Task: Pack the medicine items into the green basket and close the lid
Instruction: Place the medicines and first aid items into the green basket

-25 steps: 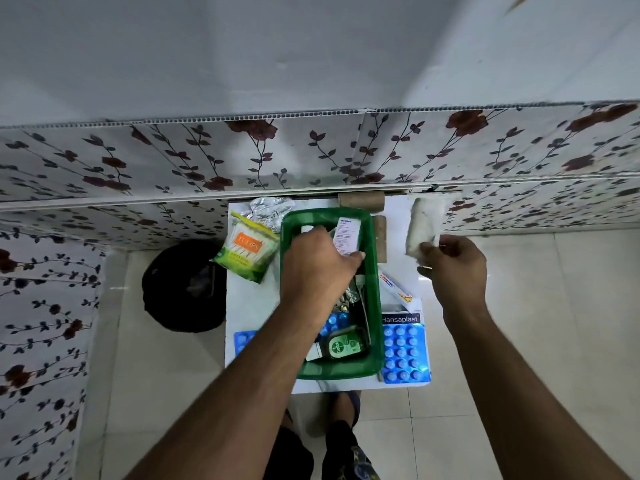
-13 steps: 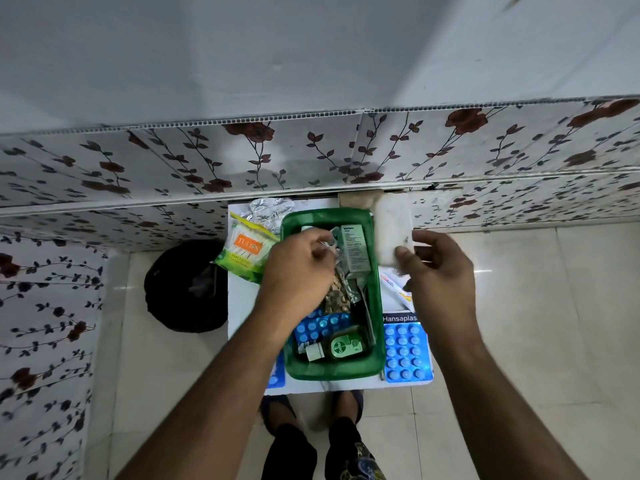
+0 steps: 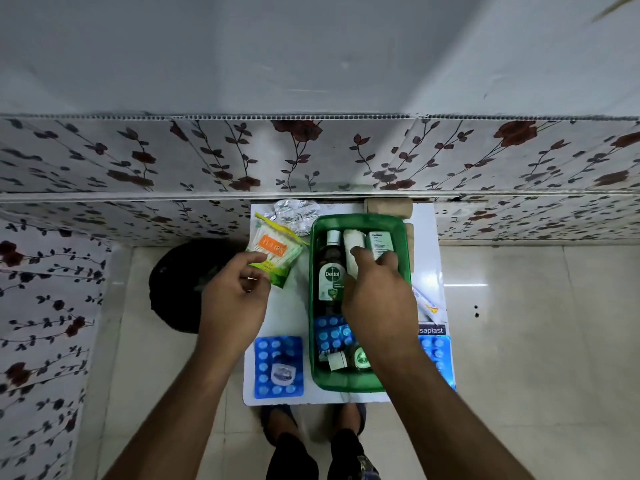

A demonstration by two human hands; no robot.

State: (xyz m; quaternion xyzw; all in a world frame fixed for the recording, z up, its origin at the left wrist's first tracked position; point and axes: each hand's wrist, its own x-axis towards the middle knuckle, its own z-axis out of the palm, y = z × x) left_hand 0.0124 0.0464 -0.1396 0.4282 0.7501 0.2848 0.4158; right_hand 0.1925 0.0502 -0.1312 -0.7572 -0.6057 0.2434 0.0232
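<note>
The green basket (image 3: 360,220) stands on a small white table (image 3: 287,317). Inside it lie a Dettol bottle (image 3: 331,271), a white roll (image 3: 354,242), a green-white box (image 3: 379,241), a blue blister pack (image 3: 329,336) and a small green jar (image 3: 360,357). My right hand (image 3: 377,303) reaches into the basket, its fingertips on the white roll between the bottle and the box. My left hand (image 3: 232,306) is left of the basket with fingers apart. Its thumb touches the lower edge of a green cotton-bud packet (image 3: 277,249). No lid is visible.
Silver foil strips (image 3: 294,213) and a brown roll (image 3: 388,206) lie at the table's back edge by the floral wall. On the table are also a blue blister pack (image 3: 278,367), another blue blister pack (image 3: 438,358), a Hansaplast box (image 3: 431,330) and a tube carton (image 3: 427,304). A black bin (image 3: 180,285) stands on the floor to the left.
My right hand carried the white roll from the right side into the basket. My left hand left the basket and moved left to the cotton-bud packet.
</note>
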